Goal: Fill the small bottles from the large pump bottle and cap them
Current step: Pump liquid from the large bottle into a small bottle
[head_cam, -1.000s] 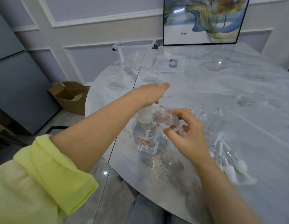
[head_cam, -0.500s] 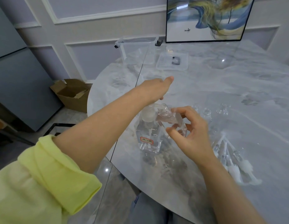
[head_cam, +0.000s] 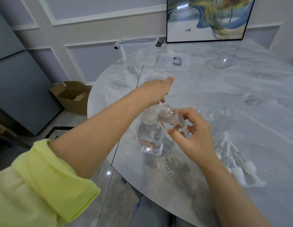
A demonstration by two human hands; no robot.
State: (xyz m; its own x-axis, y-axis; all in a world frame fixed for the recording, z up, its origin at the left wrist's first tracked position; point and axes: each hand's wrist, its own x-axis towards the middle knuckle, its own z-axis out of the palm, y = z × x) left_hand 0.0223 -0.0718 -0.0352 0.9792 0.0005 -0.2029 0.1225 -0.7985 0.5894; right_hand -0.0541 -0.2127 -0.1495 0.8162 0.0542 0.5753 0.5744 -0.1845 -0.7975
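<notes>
- Yellow-green sleeve [head_cam: 44,182], soft fabric, rolled above the left elbow.
- Pump caps [head_cam: 237,166]: white heads with clear dip tubes, lying loose in a heap on the glossy grey marble-pattern surface [head_cam: 240,99], right of the right wrist.
- Right hand [head_cam: 194,136]: fingers curled round a small bottle [head_cam: 172,120], clear, square-shouldered, tilted with its open threaded neck at the pump spout.
- Large pump bottle [head_cam: 150,140]: clear, square, upright on the surface, red-bordered label low on its face, white rounded pump head.
- Left hand [head_cam: 156,90]: palm down on the pump head, fingers extended.
- Uncapped small bottles [head_cam: 209,114], clear, upright just beyond the right hand.
- Far edge: clear plastic lid [head_cam: 173,62], clear bin [head_cam: 137,51].
</notes>
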